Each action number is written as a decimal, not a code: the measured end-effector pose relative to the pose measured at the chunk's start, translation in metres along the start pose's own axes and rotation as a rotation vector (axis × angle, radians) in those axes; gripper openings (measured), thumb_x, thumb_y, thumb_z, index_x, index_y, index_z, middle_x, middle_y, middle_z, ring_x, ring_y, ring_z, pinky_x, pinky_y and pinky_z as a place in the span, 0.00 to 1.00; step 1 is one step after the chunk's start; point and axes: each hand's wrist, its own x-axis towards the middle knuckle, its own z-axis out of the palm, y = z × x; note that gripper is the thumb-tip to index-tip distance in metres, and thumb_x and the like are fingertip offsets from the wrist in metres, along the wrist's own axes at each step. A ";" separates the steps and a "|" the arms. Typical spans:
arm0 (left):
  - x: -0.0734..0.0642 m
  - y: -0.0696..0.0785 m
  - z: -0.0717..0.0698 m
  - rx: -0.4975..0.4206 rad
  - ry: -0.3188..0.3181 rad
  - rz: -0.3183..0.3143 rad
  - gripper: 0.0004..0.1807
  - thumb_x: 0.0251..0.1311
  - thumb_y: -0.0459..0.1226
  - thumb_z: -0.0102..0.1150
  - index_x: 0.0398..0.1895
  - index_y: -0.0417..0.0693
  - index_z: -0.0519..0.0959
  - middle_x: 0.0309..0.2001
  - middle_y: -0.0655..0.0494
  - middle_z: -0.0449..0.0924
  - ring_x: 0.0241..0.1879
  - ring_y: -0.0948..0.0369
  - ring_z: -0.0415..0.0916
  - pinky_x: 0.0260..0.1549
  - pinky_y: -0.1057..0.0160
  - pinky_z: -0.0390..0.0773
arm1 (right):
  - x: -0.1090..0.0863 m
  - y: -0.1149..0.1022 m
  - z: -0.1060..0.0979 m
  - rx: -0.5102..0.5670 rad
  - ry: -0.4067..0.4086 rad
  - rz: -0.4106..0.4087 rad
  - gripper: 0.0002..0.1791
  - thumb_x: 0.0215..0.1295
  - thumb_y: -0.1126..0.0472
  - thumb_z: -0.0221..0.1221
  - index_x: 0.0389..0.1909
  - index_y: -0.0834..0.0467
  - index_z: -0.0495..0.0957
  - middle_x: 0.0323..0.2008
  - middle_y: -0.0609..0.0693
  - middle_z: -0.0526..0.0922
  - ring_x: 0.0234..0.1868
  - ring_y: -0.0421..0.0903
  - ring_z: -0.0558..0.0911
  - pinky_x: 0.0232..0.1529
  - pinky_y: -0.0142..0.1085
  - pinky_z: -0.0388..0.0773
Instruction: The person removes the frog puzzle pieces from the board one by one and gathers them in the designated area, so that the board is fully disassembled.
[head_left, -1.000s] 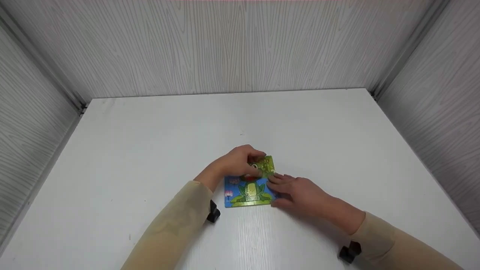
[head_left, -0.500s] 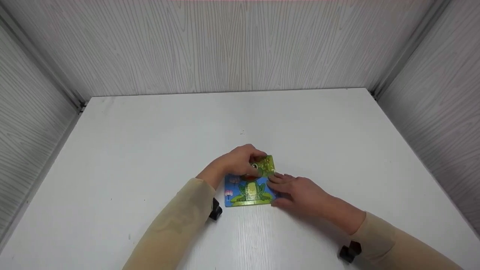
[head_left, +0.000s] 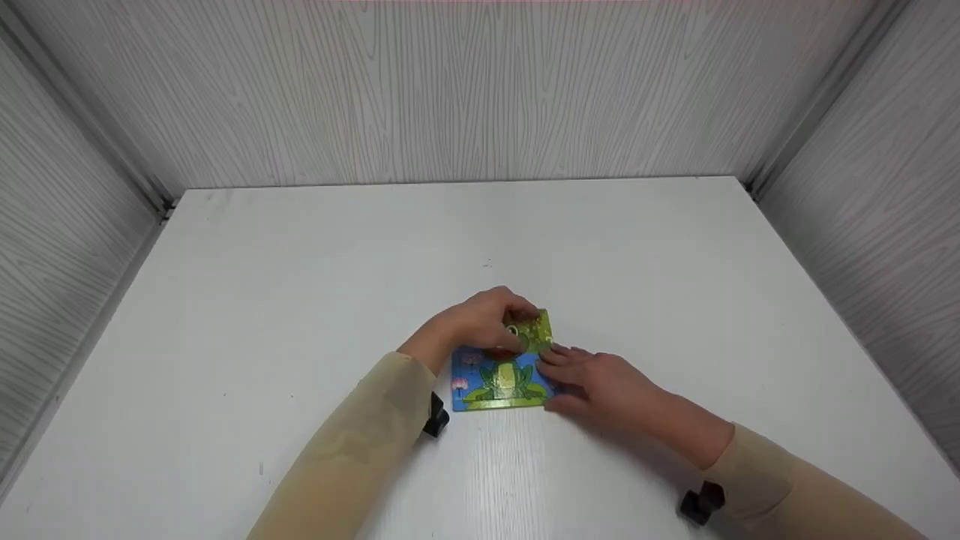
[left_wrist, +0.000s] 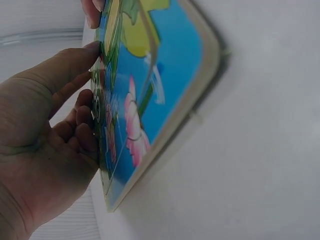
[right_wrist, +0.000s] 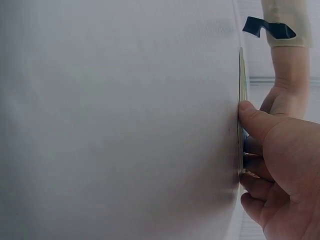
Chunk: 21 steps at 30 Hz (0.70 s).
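Frog puzzle (head_left: 506, 382) lies flat on the white surface (head_left: 337, 255), middle, toward the near side. Green frog, blue ground, pink flowers on the left, green patch far right; far left part hidden under the left hand (head_left: 480, 321). Left hand reaches over from the left, thumb and fingertips touching the puzzle's face by the frog's head; can't tell whether it pinches a piece or just presses. Right hand (head_left: 604, 386) rests at the puzzle's right edge, not clenched, thumb touching near the near right corner, fingers farther up that edge and overlapping it slightly. Both arms wear beige sleeves (head_left: 367, 427), each with a black wrist mount (head_left: 701, 502). Grey wood-grain panels (head_left: 480, 90) stand along the far, left and right sides of the surface.
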 end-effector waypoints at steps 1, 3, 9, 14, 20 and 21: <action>0.000 0.001 0.000 0.001 -0.001 -0.002 0.32 0.62 0.35 0.71 0.71 0.50 0.79 0.62 0.52 0.77 0.59 0.55 0.76 0.63 0.55 0.75 | 0.000 0.000 0.000 0.001 0.001 0.001 0.32 0.75 0.47 0.65 0.72 0.61 0.76 0.71 0.57 0.76 0.71 0.60 0.76 0.64 0.56 0.77; 0.001 0.002 0.000 0.001 -0.003 -0.010 0.32 0.62 0.36 0.71 0.71 0.50 0.79 0.62 0.52 0.77 0.59 0.55 0.75 0.64 0.55 0.75 | 0.000 0.000 0.000 0.005 0.000 0.005 0.33 0.75 0.47 0.66 0.72 0.61 0.76 0.71 0.57 0.76 0.71 0.60 0.76 0.64 0.57 0.77; 0.002 0.006 0.001 0.002 0.004 -0.041 0.32 0.62 0.37 0.71 0.71 0.51 0.78 0.64 0.51 0.76 0.60 0.55 0.75 0.64 0.54 0.75 | 0.000 0.000 -0.002 0.002 -0.005 0.004 0.33 0.74 0.47 0.66 0.73 0.61 0.75 0.71 0.58 0.75 0.71 0.59 0.75 0.64 0.56 0.77; 0.002 0.010 0.003 -0.003 0.018 -0.084 0.31 0.61 0.37 0.72 0.70 0.52 0.79 0.64 0.51 0.75 0.59 0.54 0.75 0.64 0.53 0.75 | 0.000 -0.001 -0.003 -0.007 -0.020 0.023 0.34 0.74 0.46 0.66 0.73 0.60 0.75 0.72 0.57 0.75 0.72 0.59 0.75 0.65 0.55 0.76; 0.002 0.016 0.002 -0.015 0.006 -0.134 0.31 0.60 0.36 0.72 0.69 0.51 0.79 0.63 0.49 0.76 0.60 0.53 0.75 0.63 0.52 0.77 | -0.001 -0.001 -0.002 -0.006 -0.013 0.015 0.33 0.75 0.46 0.65 0.73 0.60 0.75 0.72 0.58 0.75 0.72 0.59 0.75 0.65 0.56 0.76; 0.003 0.017 0.002 -0.015 0.001 -0.138 0.31 0.60 0.36 0.72 0.69 0.51 0.79 0.64 0.49 0.76 0.60 0.53 0.75 0.62 0.52 0.77 | -0.001 -0.001 -0.001 -0.004 -0.010 0.012 0.33 0.75 0.46 0.65 0.73 0.60 0.75 0.72 0.58 0.75 0.72 0.59 0.75 0.65 0.56 0.76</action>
